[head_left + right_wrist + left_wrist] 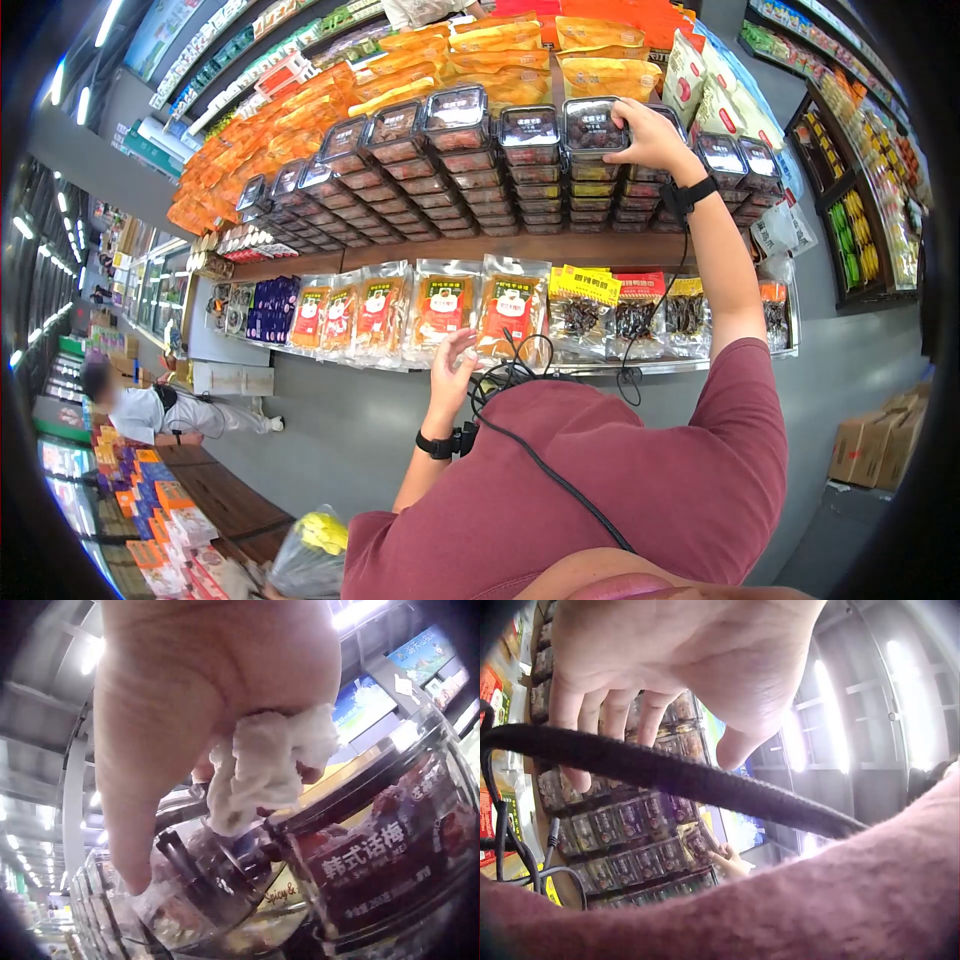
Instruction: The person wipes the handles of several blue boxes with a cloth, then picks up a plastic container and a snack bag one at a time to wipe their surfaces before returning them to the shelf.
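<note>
My right hand (652,138) grips a clear plastic box of dark dried fruit (590,128) on top of a stack. Its thumb lies along one side and the fingers reach over the other. A crumpled white tissue (259,765) is tucked in that palm, covering part of the fingers in the right wrist view. Beside the gripped box stands another box with a dark plum label (375,862). My left hand (452,368) hovers in front of my body with loosely bent fingers, holding nothing, near a clear food packet with a red label (508,312).
Stacked boxes (460,130) line the wooden shelf, with orange pouches (400,65) behind. Vacuum packs (580,315) fill the lower front row. A black cable (545,465) runs over my shirt and loops by the left hand. A person in white (150,412) stands at left.
</note>
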The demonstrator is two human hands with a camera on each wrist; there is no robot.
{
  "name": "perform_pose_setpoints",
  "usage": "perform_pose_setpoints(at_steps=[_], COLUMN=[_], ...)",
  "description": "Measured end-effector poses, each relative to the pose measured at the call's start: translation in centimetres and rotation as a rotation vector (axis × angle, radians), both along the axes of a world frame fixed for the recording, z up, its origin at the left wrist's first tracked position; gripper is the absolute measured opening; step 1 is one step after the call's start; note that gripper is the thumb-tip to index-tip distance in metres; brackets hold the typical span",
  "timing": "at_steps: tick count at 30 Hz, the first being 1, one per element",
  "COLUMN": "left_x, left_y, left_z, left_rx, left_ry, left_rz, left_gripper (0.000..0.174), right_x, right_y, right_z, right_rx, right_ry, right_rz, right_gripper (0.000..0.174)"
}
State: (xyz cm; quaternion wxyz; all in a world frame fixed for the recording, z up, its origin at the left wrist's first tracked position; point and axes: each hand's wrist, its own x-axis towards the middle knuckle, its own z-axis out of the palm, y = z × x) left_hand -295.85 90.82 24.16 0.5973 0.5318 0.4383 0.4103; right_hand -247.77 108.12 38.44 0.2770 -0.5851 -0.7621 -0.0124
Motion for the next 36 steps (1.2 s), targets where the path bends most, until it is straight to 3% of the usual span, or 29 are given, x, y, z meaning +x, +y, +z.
perform_pose_setpoints(at_steps=[8,14,20,26,32,36], left_x=[-0.5,-0.3,-0.4,-0.3,-0.1,0.2], left_y=[0.4,0.6,0.7,0.7,0.4,0.7], left_z=[0.5,0.7,0.6,0.3,0.6,0.1], left_rx=[0.011,0.02,0.009,0.01,-0.007,-0.032], left_ry=[0.031,0.02,0.008,0.0,0.021,0.02], left_rz=[-0.01,0.004,-0.007,-0.036,-0.043,-0.088], left_gripper=[0.048,0.047,0.046,0.044,0.042,0.039], right_x=[1.4,1.6,2.6,1.9,2.3,1.9], right_y=[1.0,2.2,3.7,2.7,0.4,0.8], right_z=[0.7,0.6,-0.5,-0.1,-1.5,-3.5], right_rx=[-0.189,-0.176,-0.247,-0.273,0.031,0.152], right_ry=[0.01,-0.036,-0.168,-0.139,-0.099,-0.305], right_rz=[-0.014,-0.009,-0.021,-0.069,-0.06,-0.177], right_gripper=[0.056,0.061,0.058,0.055,0.05,0.049])
